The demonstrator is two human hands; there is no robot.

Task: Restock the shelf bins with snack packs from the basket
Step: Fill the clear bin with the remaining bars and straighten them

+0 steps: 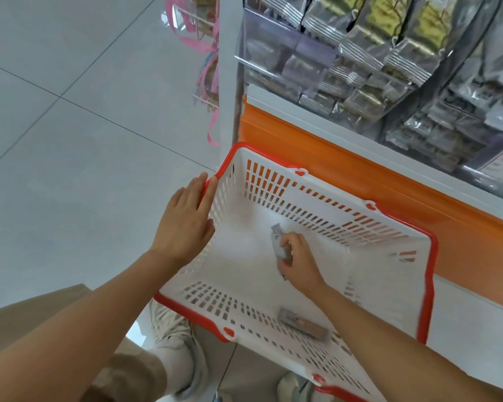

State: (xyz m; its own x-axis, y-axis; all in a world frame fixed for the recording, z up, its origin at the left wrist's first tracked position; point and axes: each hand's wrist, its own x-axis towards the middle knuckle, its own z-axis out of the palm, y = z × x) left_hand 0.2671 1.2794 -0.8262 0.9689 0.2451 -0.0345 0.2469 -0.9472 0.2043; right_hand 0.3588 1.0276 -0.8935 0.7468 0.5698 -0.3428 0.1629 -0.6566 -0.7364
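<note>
Fingers of our right hand (299, 261) pinched a snack pack (278, 240) on the basket (429, 285) floor; our left hand (186, 219) lay flat, fingers together, on the rim. Light, crinkly and slippery, we judged: best held by its edges

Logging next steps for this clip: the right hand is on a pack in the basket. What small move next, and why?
Probably lift the right hand with the snack pack it grips out of the basket toward the shelf bins; the left hand steadies the rim, and a second pack waits.
</note>
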